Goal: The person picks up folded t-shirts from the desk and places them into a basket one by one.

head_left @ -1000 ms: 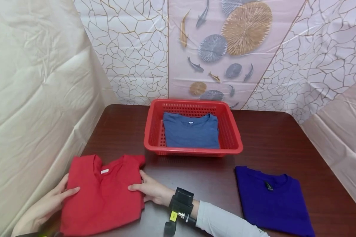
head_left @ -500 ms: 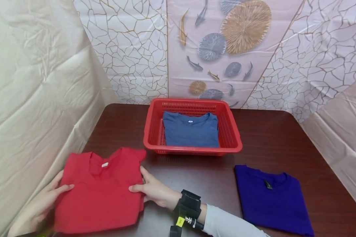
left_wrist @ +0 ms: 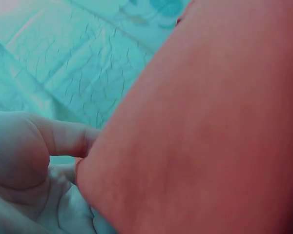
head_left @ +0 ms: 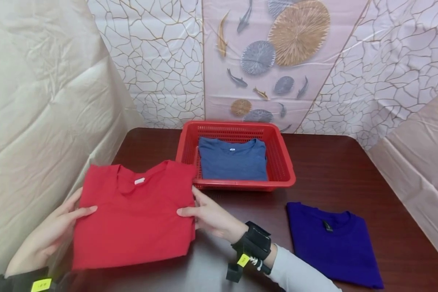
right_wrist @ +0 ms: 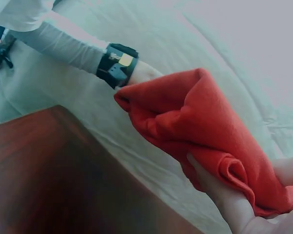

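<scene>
A folded red T-shirt [head_left: 135, 219] with a white neck label is held up off the table by both hands. My left hand [head_left: 51, 231] grips its left edge, thumb on top and the other fingers underneath. On the opposite edge my right hand [head_left: 211, 213] pinches the cloth, thumb above. The right wrist view shows the shirt's folded underside [right_wrist: 185, 117], with right-hand fingers [right_wrist: 219, 195] beneath it. The shirt's far right corner overlaps the near left edge of a red plastic basket [head_left: 241, 184] in the head view. Inside that basket lies a folded blue-grey T-shirt [head_left: 233, 162].
A folded dark purple-blue T-shirt [head_left: 332, 243] lies on the right of the dark brown wooden table [head_left: 325, 170]. Pale cloth [head_left: 51, 101] hangs close along the left side, near my left hand. Patterned cloth [head_left: 153, 61] stands behind the table.
The red T-shirt has risen from the table and moved forward and rightward toward the basket, both hands moving with it. The basket and the other two shirts stay where they were.
</scene>
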Action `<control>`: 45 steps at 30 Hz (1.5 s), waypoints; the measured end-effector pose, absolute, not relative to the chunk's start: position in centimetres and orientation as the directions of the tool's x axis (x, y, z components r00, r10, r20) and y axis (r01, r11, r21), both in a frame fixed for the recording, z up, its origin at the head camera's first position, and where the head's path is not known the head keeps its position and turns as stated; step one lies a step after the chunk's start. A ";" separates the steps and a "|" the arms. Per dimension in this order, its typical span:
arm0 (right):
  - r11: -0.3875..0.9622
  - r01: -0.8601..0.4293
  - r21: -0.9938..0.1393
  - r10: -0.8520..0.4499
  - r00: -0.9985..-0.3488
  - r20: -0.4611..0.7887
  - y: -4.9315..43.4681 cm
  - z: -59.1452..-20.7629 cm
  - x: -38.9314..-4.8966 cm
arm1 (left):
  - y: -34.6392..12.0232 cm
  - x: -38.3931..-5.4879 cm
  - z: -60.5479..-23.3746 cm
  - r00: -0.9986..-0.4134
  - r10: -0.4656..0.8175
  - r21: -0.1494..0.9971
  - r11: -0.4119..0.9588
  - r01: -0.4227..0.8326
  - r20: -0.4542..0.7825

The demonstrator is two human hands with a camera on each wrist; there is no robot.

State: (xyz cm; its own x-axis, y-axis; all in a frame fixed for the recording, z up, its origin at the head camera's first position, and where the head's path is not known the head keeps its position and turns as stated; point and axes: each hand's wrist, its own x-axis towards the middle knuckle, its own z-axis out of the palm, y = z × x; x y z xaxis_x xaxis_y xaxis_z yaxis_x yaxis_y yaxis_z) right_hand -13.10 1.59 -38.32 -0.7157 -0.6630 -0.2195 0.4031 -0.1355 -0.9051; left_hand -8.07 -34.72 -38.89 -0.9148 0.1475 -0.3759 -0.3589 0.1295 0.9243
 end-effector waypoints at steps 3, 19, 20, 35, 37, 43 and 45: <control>-0.131 0.397 -0.909 -0.656 -0.721 -0.220 3.2 -37.6 -14.0 | -33.3 -9.3 -37.9 -0.922 0.167 0.936 0.115 -0.334 -0.349; -0.183 0.360 -0.915 -0.532 -0.819 -0.216 11.9 -34.7 -18.7 | -24.1 -18.2 -35.1 -0.935 0.265 0.972 0.078 -0.221 -0.234; -0.183 0.361 -0.915 -0.518 -0.826 -0.222 12.5 -34.6 -19.1 | -23.5 -18.8 -35.0 -0.935 0.267 0.972 0.074 -0.224 -0.236; -0.074 0.392 -0.917 -0.331 -0.877 -0.348 18.7 -34.5 -26.2 | -15.8 -27.0 -35.3 -0.927 0.258 0.960 0.003 -0.281 -0.272; -0.049 0.390 -0.919 -0.316 -0.879 -0.357 19.3 -34.8 -26.9 | -15.1 -27.9 -35.6 -0.924 0.249 0.954 -0.003 -0.301 -0.291; 0.027 0.354 -0.935 -0.259 -0.901 -0.349 20.2 -36.0 -28.3 | -13.1 -29.9 -36.6 -0.920 0.239 0.948 0.002 -0.319 -0.310; 0.094 0.321 -0.942 -0.221 -0.916 -0.334 20.3 -36.5 -28.7 | -12.6 -30.3 -37.0 -0.919 0.235 0.946 0.012 -0.323 -0.316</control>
State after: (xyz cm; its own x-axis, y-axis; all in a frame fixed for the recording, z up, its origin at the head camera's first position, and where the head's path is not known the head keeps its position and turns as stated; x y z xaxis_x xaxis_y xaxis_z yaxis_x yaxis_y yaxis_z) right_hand -28.70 20.29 -36.50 -0.9162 -0.2210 -0.3343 0.3212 0.0937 -0.9424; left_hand -30.33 -12.64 -36.98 -0.9190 0.2351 -0.3164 -0.3228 0.0117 0.9464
